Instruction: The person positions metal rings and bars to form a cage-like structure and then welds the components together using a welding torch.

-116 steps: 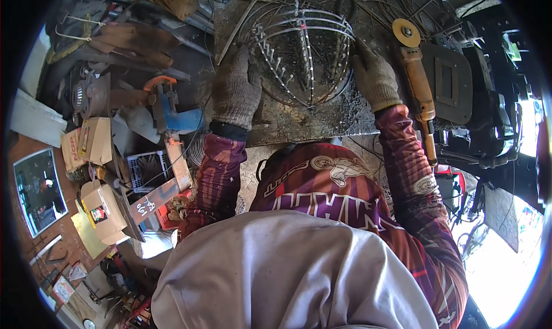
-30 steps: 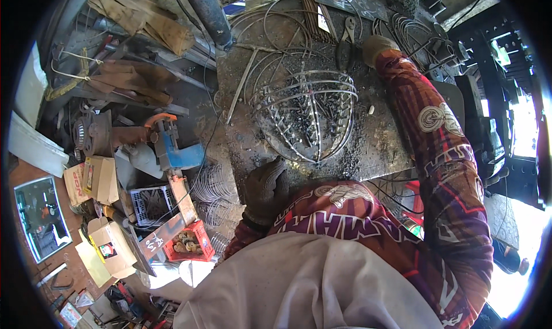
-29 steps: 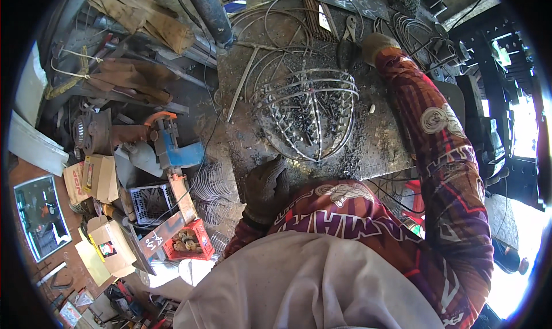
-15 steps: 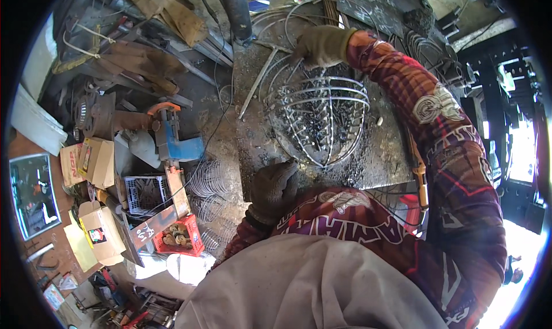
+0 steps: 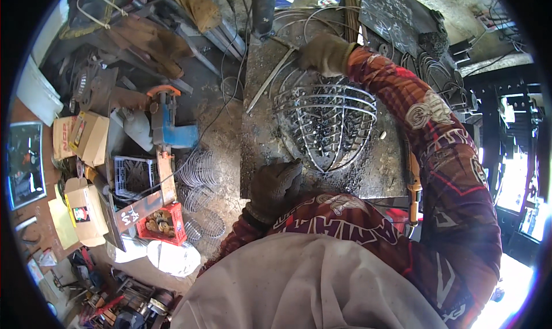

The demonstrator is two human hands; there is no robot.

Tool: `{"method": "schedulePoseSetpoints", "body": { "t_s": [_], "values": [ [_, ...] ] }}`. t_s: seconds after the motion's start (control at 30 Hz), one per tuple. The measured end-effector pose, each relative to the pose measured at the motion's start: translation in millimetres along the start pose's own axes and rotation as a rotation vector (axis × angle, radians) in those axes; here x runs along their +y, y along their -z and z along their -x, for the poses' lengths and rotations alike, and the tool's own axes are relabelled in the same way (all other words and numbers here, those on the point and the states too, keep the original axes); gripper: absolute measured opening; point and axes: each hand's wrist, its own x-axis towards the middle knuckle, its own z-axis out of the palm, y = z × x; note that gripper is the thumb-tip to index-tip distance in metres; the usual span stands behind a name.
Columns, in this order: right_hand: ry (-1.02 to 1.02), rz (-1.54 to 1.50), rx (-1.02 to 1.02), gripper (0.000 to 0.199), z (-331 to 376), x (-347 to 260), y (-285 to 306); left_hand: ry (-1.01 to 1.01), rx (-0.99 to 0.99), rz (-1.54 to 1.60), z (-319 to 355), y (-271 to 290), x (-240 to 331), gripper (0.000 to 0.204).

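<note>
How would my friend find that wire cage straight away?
Find the dark table in front of the person. Near its middle, close to the gloved right hand, sits the wire cage. Unlike the loose wire loops farther right, its bars meet in a point.

The table [image 5: 259,136] is grey-brown, mottled and peppered with black specks. Near its far edge, the right hand [image 5: 325,54] is gloved in brown with an olive-tan cuff [image 5: 348,59]; at its near edge, the left hand [image 5: 275,185] is gloved in darker brown. The wire frame [image 5: 339,133] is silvery grey. The right sleeve [image 5: 454,133] mixes maroon, purple and orange-brown stripes with pale emblems. Toward the far right corner, a dark grey plate [image 5: 391,13] bears white scrawls; along the right edge, a tool [image 5: 414,188] is orange-brown
</note>
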Motion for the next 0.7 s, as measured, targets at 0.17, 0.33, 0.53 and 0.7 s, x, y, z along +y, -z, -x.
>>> {"method": "schedulePoseSetpoints", "body": {
  "t_s": [0.17,0.33,0.53,0.7],
  "values": [
    [-0.014,0.038,0.093,0.023,14.8,8.0,19.3,0.064,-0.126,0.070,-5.9,10.0,7.1,0.035],
    [-0.317,0.055,0.078,0.019,54.7,-24.0,67.5,0.026,-0.072,0.094,-8.7,11.4,6.7,0.033],
    [-0.517,-0.517,0.254,0.020,86.4,11.7,66.3,-0.034,-0.056,0.026,-10.8,13.2,11.0,0.030],
    [-0.662,-0.818,0.706,0.024,123.4,-14.8,102.0,-0.011,-0.094,0.049,-8.2,18.4,11.6,0.032]
  ]
}}
